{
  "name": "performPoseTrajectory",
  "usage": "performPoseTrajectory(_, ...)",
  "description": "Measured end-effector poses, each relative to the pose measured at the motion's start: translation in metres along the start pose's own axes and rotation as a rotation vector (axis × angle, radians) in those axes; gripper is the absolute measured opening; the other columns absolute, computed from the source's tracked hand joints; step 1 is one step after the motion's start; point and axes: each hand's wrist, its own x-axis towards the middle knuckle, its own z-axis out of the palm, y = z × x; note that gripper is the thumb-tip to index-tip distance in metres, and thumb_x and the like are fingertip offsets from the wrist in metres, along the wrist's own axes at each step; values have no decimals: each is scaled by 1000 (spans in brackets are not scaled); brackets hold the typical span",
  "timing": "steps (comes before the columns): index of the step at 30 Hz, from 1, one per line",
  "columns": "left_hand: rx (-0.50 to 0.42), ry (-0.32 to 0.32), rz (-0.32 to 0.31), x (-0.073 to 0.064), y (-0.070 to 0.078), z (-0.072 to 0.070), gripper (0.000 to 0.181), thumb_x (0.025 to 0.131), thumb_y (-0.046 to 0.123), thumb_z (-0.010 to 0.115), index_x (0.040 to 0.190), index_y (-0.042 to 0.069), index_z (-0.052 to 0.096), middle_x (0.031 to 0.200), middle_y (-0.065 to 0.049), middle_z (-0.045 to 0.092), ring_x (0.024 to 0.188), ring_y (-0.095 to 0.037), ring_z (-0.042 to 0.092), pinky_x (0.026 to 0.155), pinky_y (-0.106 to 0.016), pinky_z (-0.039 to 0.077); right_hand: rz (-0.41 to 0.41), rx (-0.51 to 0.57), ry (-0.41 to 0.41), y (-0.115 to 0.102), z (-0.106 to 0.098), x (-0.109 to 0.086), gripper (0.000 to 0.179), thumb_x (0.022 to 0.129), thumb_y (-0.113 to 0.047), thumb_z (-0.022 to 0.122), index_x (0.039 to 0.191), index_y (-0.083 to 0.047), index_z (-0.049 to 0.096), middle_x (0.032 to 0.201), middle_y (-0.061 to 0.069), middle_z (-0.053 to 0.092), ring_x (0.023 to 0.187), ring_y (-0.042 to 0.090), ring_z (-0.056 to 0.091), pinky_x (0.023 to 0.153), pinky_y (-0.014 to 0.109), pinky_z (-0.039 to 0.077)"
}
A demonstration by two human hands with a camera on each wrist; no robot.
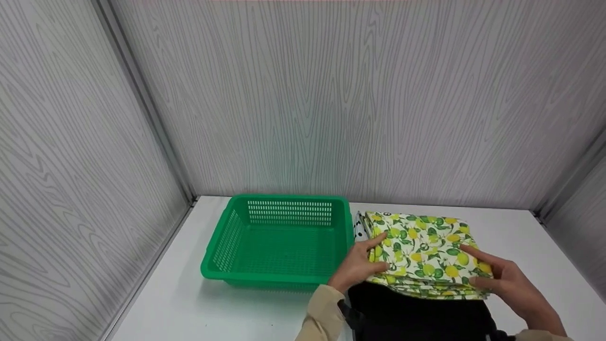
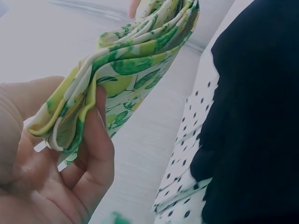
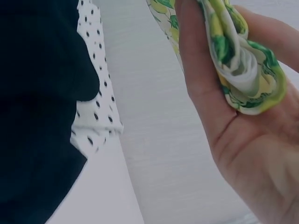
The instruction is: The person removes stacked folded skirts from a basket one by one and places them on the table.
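A folded cloth (image 1: 426, 246) printed with lemons and green leaves is held between both hands, to the right of the green basket. My left hand (image 1: 356, 265) grips its left edge, thumb on one side and fingers on the other. On the opposite edge, my right hand (image 1: 513, 284) pinches the layers. Both wrist views show the stacked folds of the cloth (image 2: 135, 70) tucked between thumb and fingers. Black cloth (image 1: 421, 312) lies at the near side, partly hidden under the lemon print. White fabric with black spots (image 3: 96, 107) shows beside the black cloth.
A green plastic basket (image 1: 218, 237) with slotted walls stands left of the hands, its inside bare. The white table (image 1: 246, 315) ends at grey wood-grain panels (image 1: 303, 94) behind and at both sides.
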Motion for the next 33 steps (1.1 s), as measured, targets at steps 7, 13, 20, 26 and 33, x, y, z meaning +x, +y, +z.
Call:
performPoseTrajectory(7, -41, -25, -28, 2, -1, 21, 65, 82, 2, 63, 139, 23, 39, 141, 7, 36, 35, -12, 23, 46, -23, 32, 39, 2, 37, 7, -9, -19, 67, 90, -6, 55, 146, -8, 19, 121, -22, 49, 99, 19, 60, 75, 36, 51)
performPoseTrajectory(13, -108, -57, -83, 4, -3, 38, 67, 80, -1, 63, 138, 24, 40, 141, 7, 36, 35, -13, 20, 45, -24, 34, 202, -48, 139, 14, -16, -33, 75, 86, -17, 62, 146, -10, 18, 123, -10, 46, 97, 22, 60, 77, 38, 50)
performPoseTrajectory(20, -105, -62, -102, 5, -9, 60, 70, 76, -1, 67, 136, 27, 43, 136, 15, 39, 31, -11, 25, 41, -21, 38, 353, -74, 211, 27, -25, -48, 83, 84, -22, 65, 146, -7, 13, 126, 16, 45, 94, 23, 58, 79, 37, 49)
performPoseTrajectory(26, -94, -79, -108, 7, -12, 80, 73, 73, -4, 68, 136, 24, 43, 135, 17, 38, 34, -9, 34, 50, -19, 44, 347, 40, 199, 35, -40, -67, 72, 86, -21, 63, 141, -37, 20, 120, 4, 50, 98, 23, 60, 81, 41, 48)
performPoseTrajectory(33, -84, -95, -146, 10, -12, 102, 75, 72, -6, 68, 135, 25, 45, 134, 19, 39, 81, -3, 59, 58, -20, 47, 397, 12, 176, 48, -60, -86, 83, 86, -22, 62, 145, -30, 3, 110, -3, 57, 94, 23, 61, 77, 41, 50)
